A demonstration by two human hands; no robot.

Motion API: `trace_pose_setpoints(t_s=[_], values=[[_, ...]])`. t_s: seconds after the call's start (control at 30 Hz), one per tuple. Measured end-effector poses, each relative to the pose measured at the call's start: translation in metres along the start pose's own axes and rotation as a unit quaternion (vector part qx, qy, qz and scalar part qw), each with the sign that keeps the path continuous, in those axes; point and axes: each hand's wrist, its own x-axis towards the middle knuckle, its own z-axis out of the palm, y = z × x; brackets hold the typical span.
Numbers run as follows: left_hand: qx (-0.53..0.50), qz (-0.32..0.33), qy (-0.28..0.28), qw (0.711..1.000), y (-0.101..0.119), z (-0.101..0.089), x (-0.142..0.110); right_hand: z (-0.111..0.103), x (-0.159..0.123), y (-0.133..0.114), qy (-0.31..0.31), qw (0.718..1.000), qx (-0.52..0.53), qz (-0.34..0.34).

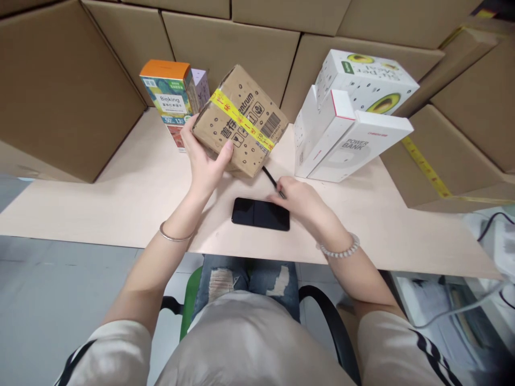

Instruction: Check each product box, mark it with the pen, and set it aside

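My left hand (203,161) grips a small brown cardboard box (241,120) sealed with yellow printed tape, holding it tilted above the light wooden table (120,198). My right hand (298,201) is closed around a thin black tool (270,177), whose tip points up toward the box's lower edge. A black phone (260,214) lies flat on the table just in front of my right hand, screen dark.
An orange-topped carton (171,96) and a small pale box (200,86) stand behind the held box. White boxes, one marked power bank (350,147) and one with avocado pictures (366,80), lean at the right. Large cardboard cartons (60,86) ring the table.
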Motion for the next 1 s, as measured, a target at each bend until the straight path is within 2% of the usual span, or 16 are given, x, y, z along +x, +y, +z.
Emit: trace_pose_setpoints(t_s=[0.07, 0.1, 0.17, 0.33, 0.43, 0.53, 0.63, 0.73, 0.83, 0.93, 1.0], values=[[0.012, 0.000, 0.035, 0.999, 0.004, 0.003, -0.001, -0.001, -0.005, 0.004, -0.044, 0.991, 0.058, -0.113], [0.012, -0.003, 0.047, 0.999, 0.005, 0.003, -0.001, -0.001, -0.007, 0.005, -0.067, 0.984, 0.068, -0.148], [0.008, -0.011, 0.055, 0.998, 0.003, 0.003, -0.001, 0.001, -0.011, 0.005, -0.092, 0.979, 0.055, -0.174], [0.018, -0.010, 0.078, 0.997, -0.004, 0.001, -0.003, 0.002, -0.015, -0.003, -0.119, 0.982, 0.009, -0.144], [0.017, 0.002, 0.089, 0.996, -0.002, 0.003, -0.003, 0.001, -0.016, -0.007, -0.110, 0.984, 0.010, -0.141], [0.016, 0.020, 0.108, 0.994, 0.002, 0.006, -0.002, 0.000, -0.019, -0.010, -0.097, 0.986, 0.034, -0.133], [0.006, 0.025, 0.101, 0.995, 0.003, 0.007, -0.002, -0.005, -0.025, -0.010, -0.089, 0.987, 0.064, -0.116], [0.003, 0.004, 0.085, 0.996, 0.005, 0.006, -0.003, -0.016, -0.033, -0.007, -0.086, 0.977, 0.129, -0.148], [0.029, -0.006, 0.088, 0.996, 0.011, 0.005, -0.004, -0.024, -0.041, 0.000, -0.021, 0.951, 0.209, -0.226], [0.060, 0.001, 0.087, 0.994, 0.020, 0.006, -0.006, -0.023, -0.041, 0.009, 0.131, 0.901, 0.273, -0.310], [0.072, 0.006, 0.077, 0.994, 0.025, 0.006, -0.007, -0.018, -0.035, 0.015, 0.241, 0.864, 0.295, -0.330]])
